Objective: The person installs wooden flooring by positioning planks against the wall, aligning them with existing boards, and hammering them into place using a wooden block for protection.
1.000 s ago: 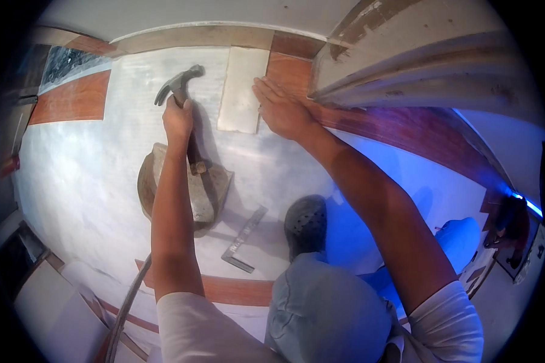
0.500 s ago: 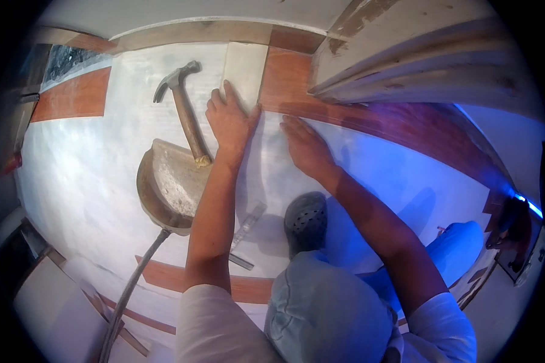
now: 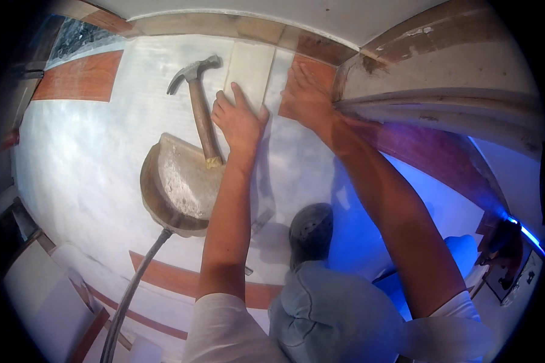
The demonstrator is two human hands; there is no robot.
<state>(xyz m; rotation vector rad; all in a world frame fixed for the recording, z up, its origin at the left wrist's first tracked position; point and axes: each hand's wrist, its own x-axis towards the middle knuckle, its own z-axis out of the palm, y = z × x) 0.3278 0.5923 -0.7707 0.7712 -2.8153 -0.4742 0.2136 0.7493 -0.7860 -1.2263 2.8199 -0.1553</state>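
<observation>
My left hand lies with fingers spread on the lower end of a pale plank, its thumb at the plank's right side. To the right, my right hand rests flat, fingers stretched, on a reddish-brown wood-look plank. A narrow strip of whitish floor shows between the two planks. Just left of my left hand is a claw hammer with a wooden handle; its handle end is on the rim of a worn dustpan holding pale dust.
A baseboard runs along the far wall, and a door frame juts in at right. More reddish planks lie at left. The dustpan's long handle stretches toward me. My shoe stands on the whitish floor covering. A blue light glows at right.
My right hand has moved forward, from the reddish plank's near edge onto its top. A gap now shows between the pale and reddish planks, which met before. The view has shifted slightly.
</observation>
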